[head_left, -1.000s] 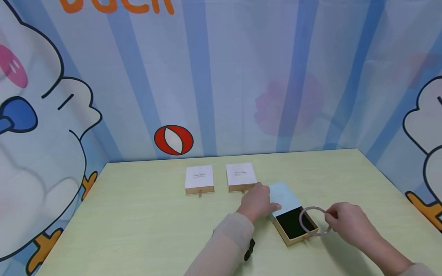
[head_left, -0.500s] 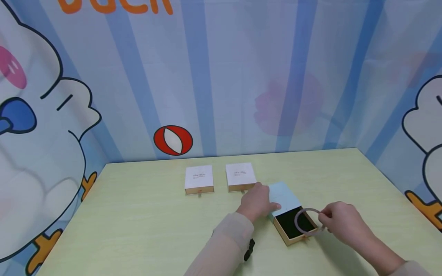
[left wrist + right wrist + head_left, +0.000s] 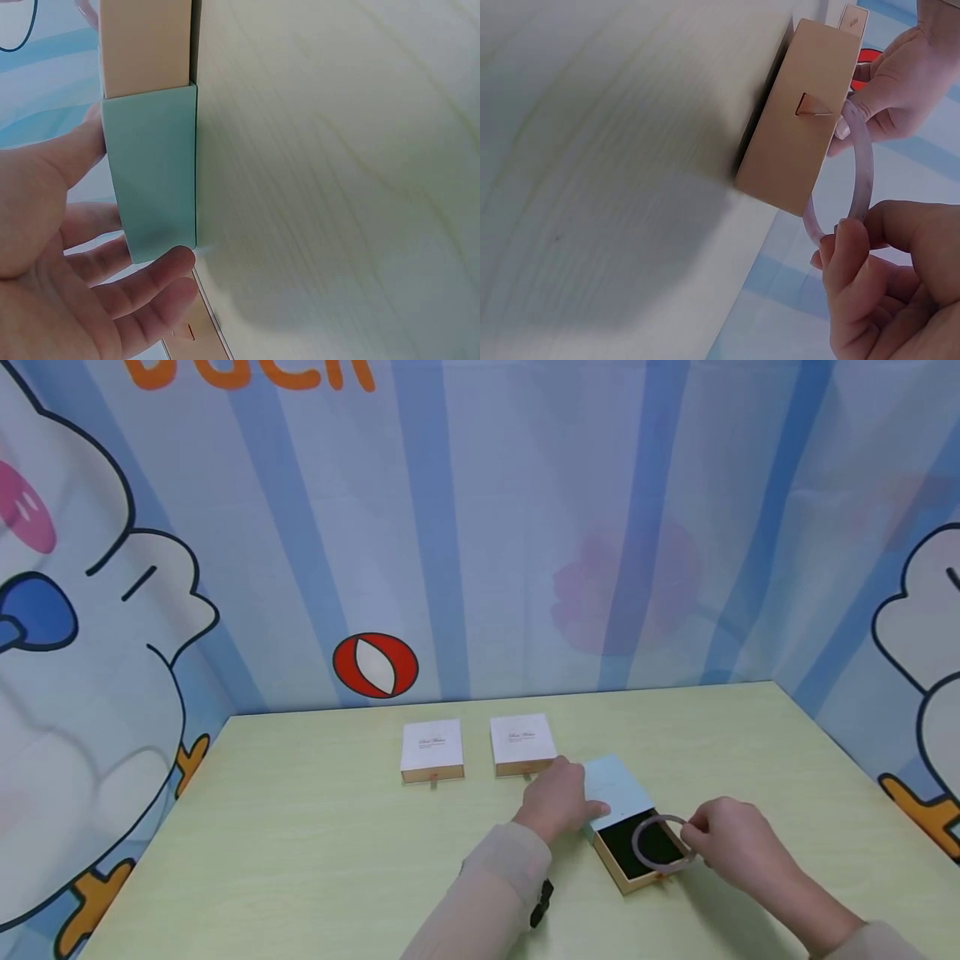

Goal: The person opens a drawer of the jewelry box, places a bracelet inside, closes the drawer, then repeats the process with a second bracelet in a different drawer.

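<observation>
A light-blue sleeve box lies angled on the table, its gold drawer pulled partway out toward the person. Dark lining shows inside the drawer. My left hand grips the sleeve; in the left wrist view, the thumb lies along one edge of the blue sleeve and the fingers reach round its far end. Between thumb and fingertips, my right hand pinches a pale lilac bangle, tilted over the open drawer. The right wrist view shows the bangle overlapping the drawer front, which bears a small ribbon tab.
Two white-topped boxes with gold fronts stand farther back, a left one and a right one, the latter close to my left hand. Behind the pale wooden table hangs a blue striped cartoon backdrop.
My right hand has moved a little left with the bangle, bringing the ring farther over the drawer. My left hand and the box have stayed in place.
</observation>
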Motion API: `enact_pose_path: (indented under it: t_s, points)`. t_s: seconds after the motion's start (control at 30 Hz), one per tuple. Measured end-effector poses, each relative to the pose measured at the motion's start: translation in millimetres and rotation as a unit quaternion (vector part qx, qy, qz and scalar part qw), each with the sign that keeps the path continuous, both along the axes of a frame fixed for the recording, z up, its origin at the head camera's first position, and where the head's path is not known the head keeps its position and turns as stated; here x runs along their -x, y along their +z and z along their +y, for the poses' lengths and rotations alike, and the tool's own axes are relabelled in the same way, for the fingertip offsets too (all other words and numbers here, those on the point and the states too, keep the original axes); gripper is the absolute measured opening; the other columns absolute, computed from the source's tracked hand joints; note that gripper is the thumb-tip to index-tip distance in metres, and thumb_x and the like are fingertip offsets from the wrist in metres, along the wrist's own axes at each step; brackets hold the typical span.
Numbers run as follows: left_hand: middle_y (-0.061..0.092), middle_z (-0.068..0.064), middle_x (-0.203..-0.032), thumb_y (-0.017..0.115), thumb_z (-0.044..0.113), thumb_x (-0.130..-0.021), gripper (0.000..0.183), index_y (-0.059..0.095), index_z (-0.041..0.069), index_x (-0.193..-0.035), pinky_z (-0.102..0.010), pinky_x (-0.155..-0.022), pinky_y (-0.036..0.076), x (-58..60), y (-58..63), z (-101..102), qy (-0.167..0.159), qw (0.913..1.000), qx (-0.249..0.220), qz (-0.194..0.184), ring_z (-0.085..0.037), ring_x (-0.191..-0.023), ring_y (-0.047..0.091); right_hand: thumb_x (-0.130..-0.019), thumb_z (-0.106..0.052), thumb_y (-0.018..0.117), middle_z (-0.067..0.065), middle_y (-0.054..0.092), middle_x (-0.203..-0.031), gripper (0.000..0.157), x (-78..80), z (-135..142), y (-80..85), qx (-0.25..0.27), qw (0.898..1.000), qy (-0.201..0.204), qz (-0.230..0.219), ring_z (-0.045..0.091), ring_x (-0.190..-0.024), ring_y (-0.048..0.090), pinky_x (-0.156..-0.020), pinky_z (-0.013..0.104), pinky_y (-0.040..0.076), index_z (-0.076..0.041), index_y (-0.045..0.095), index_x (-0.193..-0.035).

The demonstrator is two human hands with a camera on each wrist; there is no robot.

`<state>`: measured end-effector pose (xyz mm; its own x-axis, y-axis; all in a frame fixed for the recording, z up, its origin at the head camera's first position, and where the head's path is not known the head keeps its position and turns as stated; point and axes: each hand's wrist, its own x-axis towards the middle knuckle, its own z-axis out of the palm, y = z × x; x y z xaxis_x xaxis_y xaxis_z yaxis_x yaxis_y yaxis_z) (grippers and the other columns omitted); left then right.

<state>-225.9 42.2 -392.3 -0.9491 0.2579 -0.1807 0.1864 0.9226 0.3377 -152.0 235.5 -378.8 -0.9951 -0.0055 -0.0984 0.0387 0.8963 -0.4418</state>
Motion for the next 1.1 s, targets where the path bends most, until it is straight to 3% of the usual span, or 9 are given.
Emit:
enact_pose_path:
  t_s: [1.1]
  points:
    - [0.056,-0.003,-0.111,0.069,0.049,-0.081,0.052,0.064,0.011,-0.115,-0.026,-0.061,0.042,-1.1,1.9,-1,0.004,1.0000,0.000,-0.007,-0.013,-0.075,0.049,-0.083,-0.014,0.059,-0.001,0.051,-0.056,0.018,8.1,-22,-3.7,-0.068,0.998,0.002,0.010,0.014,-0.051,0.044,-0.044,0.027,0.033,-0.008,0.062,-0.067]
